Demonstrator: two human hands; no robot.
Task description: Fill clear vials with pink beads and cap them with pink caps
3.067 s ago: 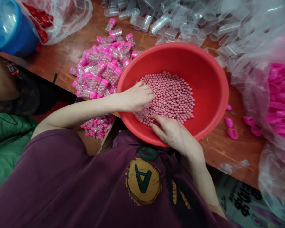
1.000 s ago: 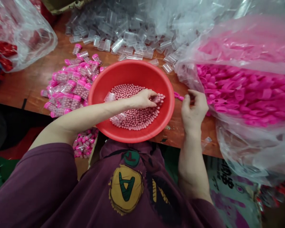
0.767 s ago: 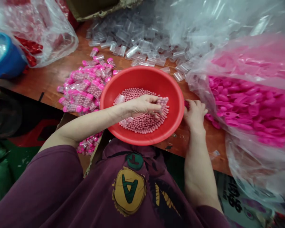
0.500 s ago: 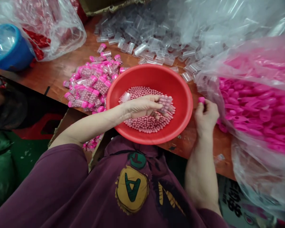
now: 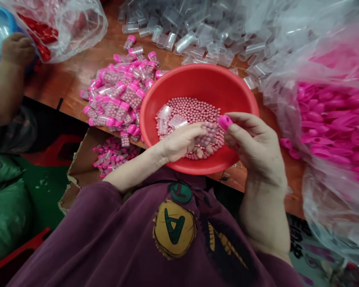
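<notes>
My left hand (image 5: 184, 141) is closed around a clear tube (image 5: 208, 133) filled with pink beads, low over the red basin (image 5: 203, 81). Pinched between thumb and fingertips of my right hand (image 5: 255, 145) is a bright pink cap (image 5: 224, 122), its hollow side showing, close to the tube but apart from it. Loose pink beads (image 5: 194, 107) cover the basin's bottom. A few clear tubes (image 5: 164, 112) lie on the beads, left of my hands.
Capped bead tubes (image 5: 116, 93) are heaped left of the basin, with more in a cardboard box (image 5: 80, 163) below. Empty clear tubes (image 5: 185, 42) lie behind. At right, a plastic bag holds pink caps (image 5: 335, 119). Another person's hand (image 5: 18, 50) is by a blue basin (image 5: 0, 24).
My right hand has brought the pink cap left from beside the bag to the tube in my left hand. Another person's hand has come into view at the blue basin.
</notes>
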